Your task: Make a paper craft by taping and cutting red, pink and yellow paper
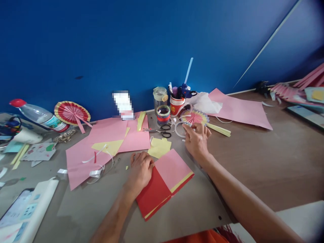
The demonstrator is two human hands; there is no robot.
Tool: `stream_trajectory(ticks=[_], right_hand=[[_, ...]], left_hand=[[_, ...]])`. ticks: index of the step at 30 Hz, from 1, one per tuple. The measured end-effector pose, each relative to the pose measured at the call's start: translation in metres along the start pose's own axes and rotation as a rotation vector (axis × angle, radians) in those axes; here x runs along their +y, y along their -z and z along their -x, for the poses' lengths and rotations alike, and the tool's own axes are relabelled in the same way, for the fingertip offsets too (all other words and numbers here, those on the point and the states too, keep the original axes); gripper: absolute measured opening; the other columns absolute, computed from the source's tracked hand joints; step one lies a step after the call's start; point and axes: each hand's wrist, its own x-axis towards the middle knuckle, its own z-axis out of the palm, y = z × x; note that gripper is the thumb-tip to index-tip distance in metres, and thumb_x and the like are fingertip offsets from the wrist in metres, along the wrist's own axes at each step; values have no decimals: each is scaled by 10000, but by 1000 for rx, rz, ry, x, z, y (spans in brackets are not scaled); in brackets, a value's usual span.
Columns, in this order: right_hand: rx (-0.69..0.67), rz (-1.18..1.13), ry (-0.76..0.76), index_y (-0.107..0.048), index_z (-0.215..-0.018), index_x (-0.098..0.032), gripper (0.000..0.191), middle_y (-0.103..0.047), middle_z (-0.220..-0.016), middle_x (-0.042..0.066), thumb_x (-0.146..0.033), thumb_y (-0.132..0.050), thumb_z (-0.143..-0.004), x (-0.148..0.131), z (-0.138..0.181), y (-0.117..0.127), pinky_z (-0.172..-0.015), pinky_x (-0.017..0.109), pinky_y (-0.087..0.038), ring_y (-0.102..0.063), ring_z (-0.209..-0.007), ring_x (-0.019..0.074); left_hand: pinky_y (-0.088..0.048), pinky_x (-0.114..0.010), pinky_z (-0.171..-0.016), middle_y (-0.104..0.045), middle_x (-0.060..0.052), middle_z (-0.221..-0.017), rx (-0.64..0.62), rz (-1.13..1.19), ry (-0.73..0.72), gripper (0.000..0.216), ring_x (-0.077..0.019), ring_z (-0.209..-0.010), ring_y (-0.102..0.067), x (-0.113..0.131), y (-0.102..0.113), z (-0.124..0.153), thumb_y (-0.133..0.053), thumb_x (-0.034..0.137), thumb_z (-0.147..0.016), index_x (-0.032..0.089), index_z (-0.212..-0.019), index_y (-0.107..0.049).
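Fingers of the right hand (196, 140) pinched the white tape ring (180, 129) near the table's back edge; left hand (140, 168) pressed flat, uncurled, on folded paper (165, 180), best kept firmly pinned

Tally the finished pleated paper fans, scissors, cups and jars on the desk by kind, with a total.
Pleated paper fans: 2, one red by the wall, one pink beyond the right hand
Scissors: 1
Cups: 2, a red pen cup and a striped cup
Glass jar: 1
Total: 6
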Motion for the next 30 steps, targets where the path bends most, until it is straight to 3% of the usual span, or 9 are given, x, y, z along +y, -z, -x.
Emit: stream_trajectory(ticks=[5, 9, 10, 13, 17, 20, 23, 27, 30], right_hand=[[-50, -25, 27, -705, -694, -212, 297, -610, -725, 51, -308, -501, -887, 0, 0, -2, -850, 409, -258, -501, -805, 218], [-39, -17, -9, -713, -1002, -231, 278, -637, -939, 89, -202, -473, -866, 4, -3, -2, -863, 415, -267, -519, -917, 246], [-54, -32, -9, -709, -1021, -235, 283, -644, -915, 83, -201, -476, -864, 4, -3, -2, -886, 425, -261, -531, -915, 245], [-122, -134, 49, -729, -839, -215, 243, -652, -758, 53, -265, -494, -881, 1, -2, 1, -935, 444, -261, -568, -841, 225], [-142, -349, 205, -709, -973, -232, 290, -668, -981, 76, -204, -428, -906, -16, 0, 11, -920, 411, -348, -585, -964, 226], [-348, -455, 336, -669, -1085, -229, 264, -682, -1007, 78, -298, -481, -911, -33, 3, 24, -943, 414, -363, -605, -954, 228], [-586, -454, 502, -625, -1140, -153, 372, -655, -1089, 133, -392, -574, -860, -49, 12, 34, -894, 380, -404, -589, -997, 254], [-786, -278, 611, -663, -907, -143, 155, -677, -827, 90, -173, -519, -859, -59, 23, 36, -885, 366, -377, -611, -813, 212], [-866, -249, 591, -644, -763, -155, 169, -660, -730, 58, -110, -501, -841, -58, 24, 33, -828, 332, -375, -594, -711, 175]], left_hand=[[-329, -480, -952, -626, -18, -842, -8, 66, -44, 180, -204, -848, -581, 4, -2, 0, -480, 45, -833, 204, -768, -534], [-291, -502, -1003, -619, 16, -731, -3, 151, -73, 186, -176, -747, -587, 3, -6, 1, -441, 63, -856, 220, -778, -501], [-287, -502, -1011, -619, 21, -723, -3, 175, -76, 173, -174, -738, -592, 3, -7, 1, -443, 72, -858, 224, -802, -502], [-289, -489, -1021, -630, 36, -723, -19, 244, -80, 238, -172, -750, -616, 0, -8, 2, -459, 71, -846, 232, -1016, -501], [-273, -488, -1033, -644, 46, -745, -55, 306, -94, 400, -163, -767, -626, -1, -6, 4, -434, 75, -860, 243, -1223, -420], [-230, -510, -1051, -652, 46, -771, -75, 332, -99, 446, -162, -785, -625, -1, -5, 6, -420, 89, -872, 248, -1284, -363], [-213, -523, -1055, -668, 33, -801, -92, 337, -129, 525, -172, -817, -629, 1, -4, 7, -401, 87, -878, 241, -1363, -270], [-272, -496, -1042, -693, -10, -883, -91, 276, -207, 541, -190, -861, -636, 4, -1, 8, -371, 86, -881, 243, -1392, -281], [-307, -477, -1037, -692, -8, -881, -93, 237, -234, 528, -185, -840, -642, 5, 0, 9, -357, 69, -866, 246, -1363, -353]])
